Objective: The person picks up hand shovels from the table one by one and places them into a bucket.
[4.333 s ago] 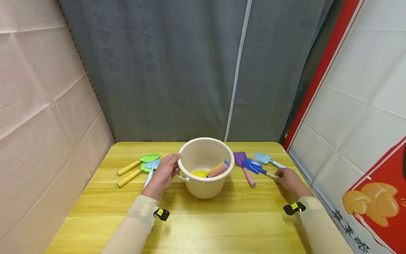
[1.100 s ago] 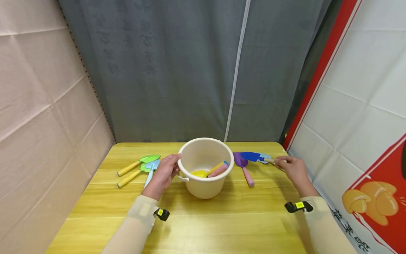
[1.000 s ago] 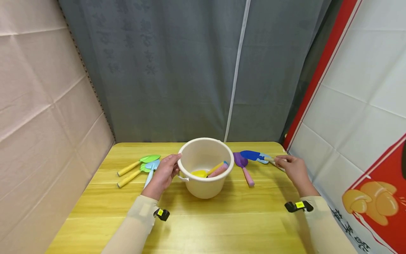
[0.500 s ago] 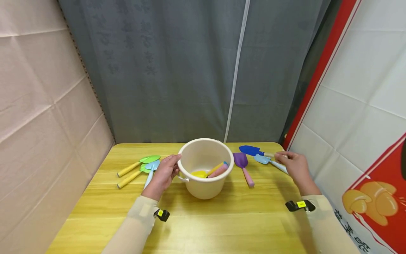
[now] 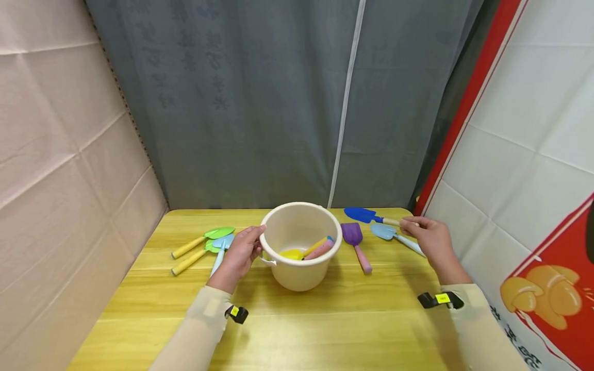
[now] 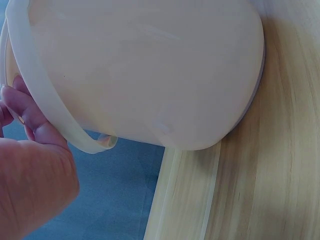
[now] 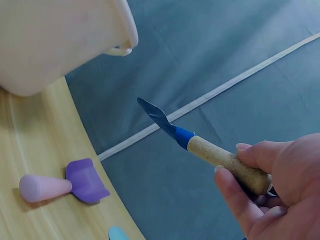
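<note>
My left hand (image 5: 240, 254) grips the rim of a cream bucket (image 5: 299, 275) at its left side; in the left wrist view the fingers (image 6: 35, 117) curl over the edge. Inside the bucket lie a yellow shovel (image 5: 291, 253) and a pink handle (image 5: 320, 249). My right hand (image 5: 431, 242) pinches the wooden handle of a dark blue trowel (image 5: 361, 214), its blade pointing left near the table's far edge. In the right wrist view thumb and fingers close round the handle (image 7: 220, 157). Just nearer than the trowel lies a light blue shovel (image 5: 383, 231).
A purple shovel (image 5: 351, 234) with a pink handle lies right of the bucket. On the left are two green shovels with yellow handles (image 5: 187, 246) and another light blue shovel (image 5: 224, 241). A grey curtain (image 5: 250, 113) hangs behind the wooden table (image 5: 325, 330).
My right hand has lifted the dark blue trowel off the pile and moved it back, past the light blue shovel toward the far edge. The left hand and bucket have stayed put.
</note>
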